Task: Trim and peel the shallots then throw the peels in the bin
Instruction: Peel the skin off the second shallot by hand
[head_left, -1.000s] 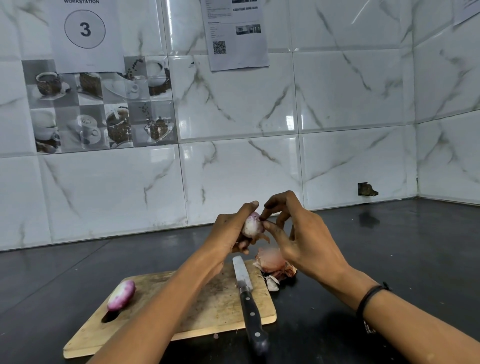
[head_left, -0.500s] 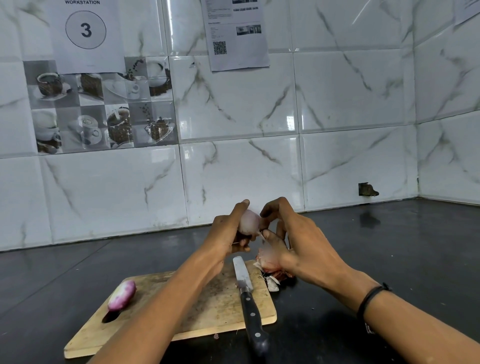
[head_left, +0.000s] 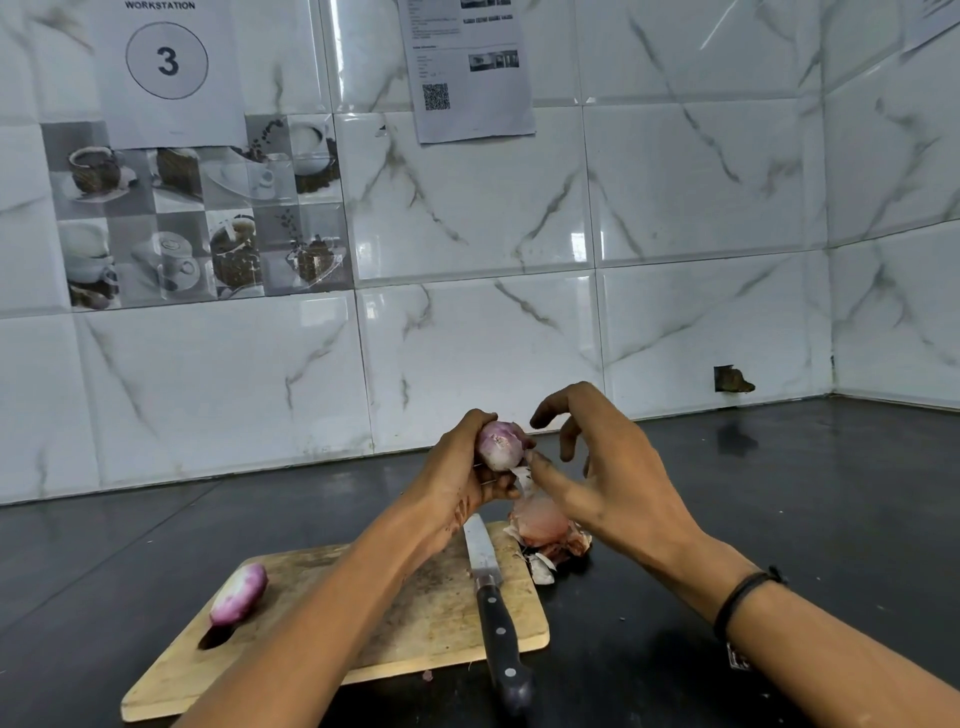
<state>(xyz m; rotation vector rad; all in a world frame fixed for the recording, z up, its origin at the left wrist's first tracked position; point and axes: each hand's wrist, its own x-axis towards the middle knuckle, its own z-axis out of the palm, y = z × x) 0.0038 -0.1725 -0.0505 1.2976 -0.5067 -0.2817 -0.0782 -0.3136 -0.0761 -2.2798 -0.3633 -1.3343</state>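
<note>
Purple shallot (head_left: 500, 446) is gripped by the left hand (head_left: 460, 480); its loose peel (head_left: 521, 475) hangs right, touching the right hand (head_left: 610, 483), fingers spread.

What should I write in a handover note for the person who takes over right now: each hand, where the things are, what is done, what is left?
Left hand: grips a shallot above the counter.
Right hand: fingers loose, thumb touching a strip of skin that hangs from that shallot.
Peeled shallot: lies at the left end of the cutting board.
Knife: lies on the board's right side, handle toward the person.
Peel pile: at the board's far right corner.
Done: one shallot looks peeled.
Left: finish peeling the held one, then bin the peels. The bin is not in view.
</note>
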